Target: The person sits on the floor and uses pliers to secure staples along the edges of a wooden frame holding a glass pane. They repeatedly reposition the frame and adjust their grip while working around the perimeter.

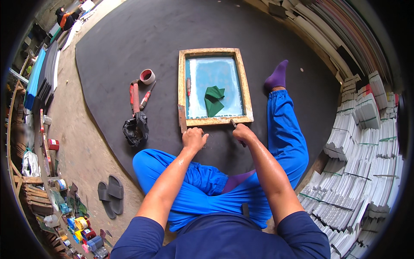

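As the frame (215,121) lies, its length points forward.

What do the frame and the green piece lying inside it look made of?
Frame: probably wood, with a worn finish; its thick yellow-brown bars look blotchy. Green piece: likely fabric, matt, since it folds loosely over itself; the fibre can't be told.

A black mat (129,39) lies on brownish floor (82,142); bundled white stacks (355,151), perhaps paper, line the right.
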The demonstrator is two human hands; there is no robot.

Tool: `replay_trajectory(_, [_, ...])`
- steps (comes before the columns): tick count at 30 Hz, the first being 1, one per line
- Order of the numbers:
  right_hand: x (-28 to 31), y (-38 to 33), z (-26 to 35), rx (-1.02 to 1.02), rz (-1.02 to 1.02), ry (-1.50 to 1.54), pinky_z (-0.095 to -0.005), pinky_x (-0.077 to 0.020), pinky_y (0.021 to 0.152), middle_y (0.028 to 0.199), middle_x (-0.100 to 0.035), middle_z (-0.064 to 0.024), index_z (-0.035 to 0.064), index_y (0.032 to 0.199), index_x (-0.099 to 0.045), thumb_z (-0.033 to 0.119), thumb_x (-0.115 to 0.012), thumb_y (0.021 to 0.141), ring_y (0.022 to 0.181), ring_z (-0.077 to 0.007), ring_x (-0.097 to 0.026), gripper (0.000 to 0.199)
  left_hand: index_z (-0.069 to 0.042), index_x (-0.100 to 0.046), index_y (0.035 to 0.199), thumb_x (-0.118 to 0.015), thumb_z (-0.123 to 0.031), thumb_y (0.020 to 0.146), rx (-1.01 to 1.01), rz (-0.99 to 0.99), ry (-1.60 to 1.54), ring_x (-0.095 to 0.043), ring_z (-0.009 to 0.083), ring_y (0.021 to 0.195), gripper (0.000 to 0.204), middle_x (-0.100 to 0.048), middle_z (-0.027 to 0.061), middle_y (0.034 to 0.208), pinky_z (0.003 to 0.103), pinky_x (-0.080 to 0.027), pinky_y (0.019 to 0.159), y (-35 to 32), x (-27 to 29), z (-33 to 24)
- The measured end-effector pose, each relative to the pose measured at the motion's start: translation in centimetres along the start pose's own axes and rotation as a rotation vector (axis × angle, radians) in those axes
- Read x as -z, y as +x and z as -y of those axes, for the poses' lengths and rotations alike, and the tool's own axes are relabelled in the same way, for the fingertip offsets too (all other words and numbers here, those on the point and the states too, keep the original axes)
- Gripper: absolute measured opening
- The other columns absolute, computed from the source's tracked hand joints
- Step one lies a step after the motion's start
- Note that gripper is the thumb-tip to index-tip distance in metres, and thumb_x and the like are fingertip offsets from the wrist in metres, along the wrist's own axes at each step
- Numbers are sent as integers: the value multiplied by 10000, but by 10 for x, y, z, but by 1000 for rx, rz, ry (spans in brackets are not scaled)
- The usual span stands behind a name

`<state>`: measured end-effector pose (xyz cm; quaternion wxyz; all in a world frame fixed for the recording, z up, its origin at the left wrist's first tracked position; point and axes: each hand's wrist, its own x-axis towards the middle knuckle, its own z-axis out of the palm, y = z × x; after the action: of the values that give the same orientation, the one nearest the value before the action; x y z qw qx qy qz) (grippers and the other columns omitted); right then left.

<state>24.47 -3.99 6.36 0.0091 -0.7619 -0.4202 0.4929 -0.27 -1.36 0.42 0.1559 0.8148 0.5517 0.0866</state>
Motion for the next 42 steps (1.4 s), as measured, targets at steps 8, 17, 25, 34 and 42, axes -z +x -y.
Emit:
replay_trajectory(8, [-28,-12,6,-111,-245,-54,-512,-515,970,1193,-688,-250,1,1148,-660,124,-520,885,1154,-419,-647,322,-145,-793,851,-775,-402,812,1,-22,24,-660,261,938,260,-731,54,869,431,-486,824,5,-4,-5])
replay_trajectory(17, [-49,-3,-13,-15,-385,90,-516,-520,944,1128,-700,-263,18,1134,-654,88,-546,861,1093,-431,-661,302,-133,-795,793,-797,-392,778,-47,-27,-5,-624,267,971,260,-739,51,855,431,-448,853,15,4,3])
replay_trajectory(25, [-71,37,-49,172,-142,767,-339,-502,439,649,-589,-83,23,878,-606,13,-588,843,490,-184,-594,41,-159,-825,896,-800,-411,772,86,140,-106,-616,279,1016,282,-758,49,925,431,-442,891,22,12,5])
replay_trajectory(34, [-83,-14,-20,295,114,355,-318,-508,466,717,-657,-77,-18,1107,-637,79,-644,878,551,-167,-652,249,-173,-767,1074,-836,-291,767,-202,55,-242,-619,247,1066,336,-739,26,1017,412,-475,944,-6,9,5])
replay_trajectory(42, [-39,30,-51,268,-42,6,-406,-567,705,871,-716,-180,-38,1088,-660,178,-710,886,795,-292,-716,300,-129,-734,1127,-847,-255,731,-251,-128,-2,-516,296,1267,431,-628,76,1289,456,-405,1076,-11,27,19])
